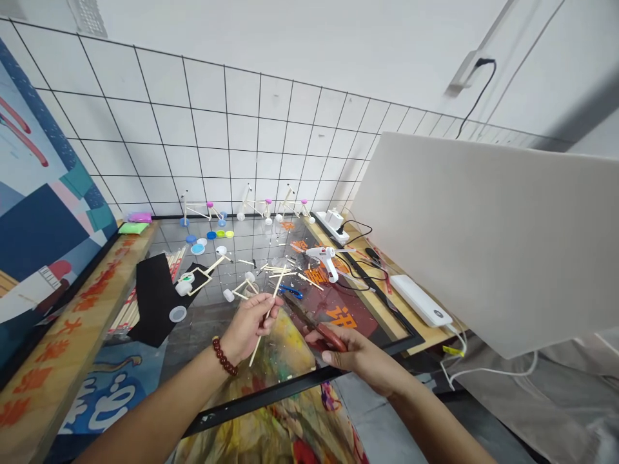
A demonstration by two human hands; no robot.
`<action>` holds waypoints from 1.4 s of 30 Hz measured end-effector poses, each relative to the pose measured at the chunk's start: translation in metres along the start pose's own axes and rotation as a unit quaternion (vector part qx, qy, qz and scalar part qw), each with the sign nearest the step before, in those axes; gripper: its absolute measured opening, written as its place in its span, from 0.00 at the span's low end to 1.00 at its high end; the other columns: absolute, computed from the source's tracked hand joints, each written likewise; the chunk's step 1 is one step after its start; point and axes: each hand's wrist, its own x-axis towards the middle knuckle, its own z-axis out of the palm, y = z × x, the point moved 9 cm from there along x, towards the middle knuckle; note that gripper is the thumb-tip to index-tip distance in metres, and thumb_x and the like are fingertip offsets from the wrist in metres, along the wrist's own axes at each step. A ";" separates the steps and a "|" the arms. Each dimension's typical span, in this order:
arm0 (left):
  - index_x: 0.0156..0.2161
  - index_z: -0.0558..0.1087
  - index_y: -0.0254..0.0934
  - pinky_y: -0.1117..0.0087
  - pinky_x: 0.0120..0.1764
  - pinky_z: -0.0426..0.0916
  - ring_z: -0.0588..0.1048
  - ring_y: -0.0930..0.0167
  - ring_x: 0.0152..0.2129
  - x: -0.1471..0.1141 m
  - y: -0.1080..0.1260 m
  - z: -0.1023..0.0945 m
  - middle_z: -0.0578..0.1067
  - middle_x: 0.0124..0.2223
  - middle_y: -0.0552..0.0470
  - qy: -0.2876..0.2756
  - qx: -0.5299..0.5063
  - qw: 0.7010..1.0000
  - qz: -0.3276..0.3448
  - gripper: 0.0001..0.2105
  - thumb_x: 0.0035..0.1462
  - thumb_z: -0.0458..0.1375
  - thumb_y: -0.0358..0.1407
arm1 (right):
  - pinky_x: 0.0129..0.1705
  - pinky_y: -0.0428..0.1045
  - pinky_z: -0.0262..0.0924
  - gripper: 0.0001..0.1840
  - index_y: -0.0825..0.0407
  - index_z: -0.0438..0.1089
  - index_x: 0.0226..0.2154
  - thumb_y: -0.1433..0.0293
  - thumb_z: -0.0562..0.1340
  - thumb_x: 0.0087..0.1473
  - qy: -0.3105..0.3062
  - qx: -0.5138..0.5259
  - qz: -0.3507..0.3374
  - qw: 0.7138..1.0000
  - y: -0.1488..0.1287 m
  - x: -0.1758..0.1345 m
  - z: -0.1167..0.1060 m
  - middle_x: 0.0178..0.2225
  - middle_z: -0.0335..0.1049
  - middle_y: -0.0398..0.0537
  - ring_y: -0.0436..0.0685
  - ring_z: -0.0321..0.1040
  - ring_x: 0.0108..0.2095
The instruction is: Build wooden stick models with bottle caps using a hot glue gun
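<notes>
My left hand [251, 322], wearing a beaded bracelet, pinches a thin pale wooden stick [279, 284] that slants up and away over the glass tabletop [213, 345]. In my right hand [362, 361] is a knife [333, 336] with a reddish-brown handle; its dark blade points away to the left, apart from the stick. Just beyond the hands lie cut stick pieces [312, 281], a blue tool [293, 292] and a small stick frame with white caps [240, 290]. Another stick frame [206, 277] rests to the left on black cloth.
A white glue gun [325, 258] lies at centre right, its cord trailing right. Several stick models with caps [249, 206] stand along the back. Loose bottle caps [197, 248] lie at left. A power strip [333, 227], a white box [420, 299] and a large pale panel [483, 245] are at right.
</notes>
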 end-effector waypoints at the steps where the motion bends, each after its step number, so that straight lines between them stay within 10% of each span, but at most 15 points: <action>1: 0.34 0.74 0.30 0.81 0.18 0.42 0.59 0.82 0.17 0.000 -0.002 0.000 0.66 0.26 0.55 0.000 0.003 1.000 -0.005 0.15 0.47 0.69 0.40 | 0.49 0.55 0.60 0.25 0.49 0.77 0.42 0.55 0.74 0.41 0.003 0.002 0.001 1.000 0.002 0.001 0.000 0.40 0.72 0.47 0.61 0.67 0.43; 13: 0.32 0.73 0.30 0.81 0.17 0.41 0.57 0.83 0.15 -0.001 -0.011 0.000 0.66 0.25 0.56 -0.004 0.032 0.999 -0.019 0.20 0.46 0.69 0.47 | 0.63 0.62 0.51 0.28 0.50 0.79 0.42 0.52 0.73 0.41 0.010 -0.076 -0.030 0.997 -0.010 0.002 0.005 0.60 0.63 0.55 0.70 0.57 0.62; 25: 0.35 0.71 0.33 0.79 0.18 0.38 0.53 0.83 0.13 -0.003 -0.029 0.003 0.63 0.21 0.59 -0.003 0.000 0.997 -0.076 0.17 0.49 0.66 0.44 | 0.47 0.55 0.64 0.32 0.48 0.77 0.47 0.54 0.75 0.39 0.011 0.045 0.066 0.997 0.023 -0.012 0.002 0.48 0.74 0.52 0.62 0.70 0.46; 34: 0.34 0.68 0.34 0.78 0.17 0.38 0.53 0.83 0.13 -0.008 -0.035 0.009 0.65 0.20 0.59 0.002 0.033 0.998 -0.050 0.25 0.42 0.68 0.54 | 0.68 0.65 0.40 0.34 0.44 0.77 0.50 0.52 0.76 0.39 0.004 0.029 0.038 0.999 0.015 -0.016 0.004 0.66 0.59 0.52 0.69 0.43 0.70; 42: 0.26 0.60 0.36 0.78 0.17 0.37 0.51 0.84 0.12 -0.013 -0.047 0.013 0.64 0.19 0.60 0.002 0.018 0.997 -0.075 0.30 0.36 0.71 0.57 | 0.70 0.64 0.37 0.33 0.42 0.76 0.52 0.54 0.75 0.42 -0.005 0.025 0.061 0.998 0.028 -0.026 -0.003 0.66 0.60 0.51 0.68 0.45 0.70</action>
